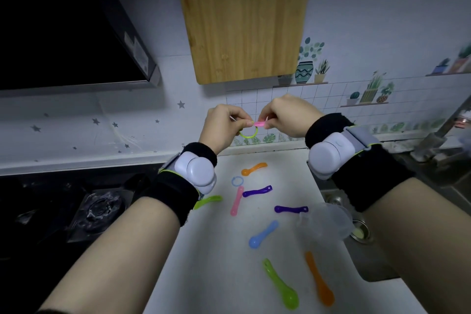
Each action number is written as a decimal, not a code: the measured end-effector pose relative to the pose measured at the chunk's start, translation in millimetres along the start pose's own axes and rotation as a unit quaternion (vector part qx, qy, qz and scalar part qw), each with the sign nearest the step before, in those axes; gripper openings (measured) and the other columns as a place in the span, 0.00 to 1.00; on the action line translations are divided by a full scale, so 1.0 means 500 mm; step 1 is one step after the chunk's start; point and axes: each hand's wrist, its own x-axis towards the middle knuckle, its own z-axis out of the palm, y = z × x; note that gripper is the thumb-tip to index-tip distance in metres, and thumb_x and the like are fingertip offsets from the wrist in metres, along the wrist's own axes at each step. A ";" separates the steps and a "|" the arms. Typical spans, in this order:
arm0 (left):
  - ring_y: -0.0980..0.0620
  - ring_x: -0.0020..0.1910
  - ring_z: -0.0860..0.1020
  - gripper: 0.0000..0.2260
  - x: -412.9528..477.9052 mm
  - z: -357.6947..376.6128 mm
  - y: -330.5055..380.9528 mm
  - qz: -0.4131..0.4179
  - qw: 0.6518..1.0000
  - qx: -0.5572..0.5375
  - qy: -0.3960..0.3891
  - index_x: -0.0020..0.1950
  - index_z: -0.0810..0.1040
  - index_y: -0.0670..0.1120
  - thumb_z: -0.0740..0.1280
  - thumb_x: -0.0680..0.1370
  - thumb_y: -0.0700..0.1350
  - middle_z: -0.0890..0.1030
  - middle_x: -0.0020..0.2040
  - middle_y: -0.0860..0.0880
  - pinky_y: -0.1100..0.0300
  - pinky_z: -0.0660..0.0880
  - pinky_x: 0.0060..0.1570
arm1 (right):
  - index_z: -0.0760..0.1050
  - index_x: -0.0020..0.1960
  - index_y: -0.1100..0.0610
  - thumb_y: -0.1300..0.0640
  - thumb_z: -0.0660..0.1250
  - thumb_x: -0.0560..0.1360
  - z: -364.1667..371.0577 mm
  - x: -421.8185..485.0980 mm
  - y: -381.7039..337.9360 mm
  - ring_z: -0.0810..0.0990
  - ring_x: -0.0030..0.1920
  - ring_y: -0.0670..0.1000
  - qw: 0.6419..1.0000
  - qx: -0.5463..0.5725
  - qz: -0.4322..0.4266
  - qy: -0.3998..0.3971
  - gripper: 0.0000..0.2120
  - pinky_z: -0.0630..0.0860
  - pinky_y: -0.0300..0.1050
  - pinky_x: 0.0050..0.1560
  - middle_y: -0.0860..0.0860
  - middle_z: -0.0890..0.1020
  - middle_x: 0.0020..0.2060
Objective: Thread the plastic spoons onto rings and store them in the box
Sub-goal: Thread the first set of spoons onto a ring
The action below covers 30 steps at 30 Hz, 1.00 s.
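Left hand: the left hand [224, 125] is raised above the back of the counter and pinches a thin yellow-green plastic ring [248, 134] between thumb and fingertips; the loop hangs below the fingers.
Right hand: the right hand [288, 115] pinches a small pink plastic spoon [260, 123] by its handle and brings the end of the handle to the ring. They meet, but I cannot tell whether the spoon is already on the ring.
Step in hand: I judge that this is the threading of the first spoon on this ring, because no other spoon hangs from it.
Loose spoons: eight more lie apart on the white counter [216, 262]:
- an orange plastic spoon [254, 168] at the back
- a long pale-pink plastic spoon [237, 200]
- two purple plastic spoons [257, 191] [291, 209]
- a light-green plastic spoon [207, 201], partly under the left wrist
- a blue plastic spoon [263, 234]
- a large green plastic spoon [280, 288]
- a large orange plastic spoon [319, 280], at the near side

Second ring: a small blue plastic ring [237, 181] lies on the counter, close to the tip of the pale-pink spoon, with nothing on it.
Box: a clear plastic container [328, 222] stands at the right edge of the counter, next to the sink. It is blurred; probably it is the box, and I see no colour inside it.
Done: very little, as I judge it; no finished ring is to be seen.
Left to do: nearly all of the spoons must go on rings, and then the rings go into the box.
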 end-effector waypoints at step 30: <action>0.54 0.38 0.81 0.06 0.028 -0.008 0.054 -0.069 0.906 -0.415 0.038 0.47 0.68 0.45 0.56 0.83 0.44 0.81 0.53 0.42 0.62 0.79 0.38 | 0.78 0.42 0.59 0.69 0.70 0.71 0.078 0.033 -0.045 0.82 0.39 0.47 0.782 0.615 0.067 0.082 0.06 0.78 0.34 0.49 0.56 0.82 0.39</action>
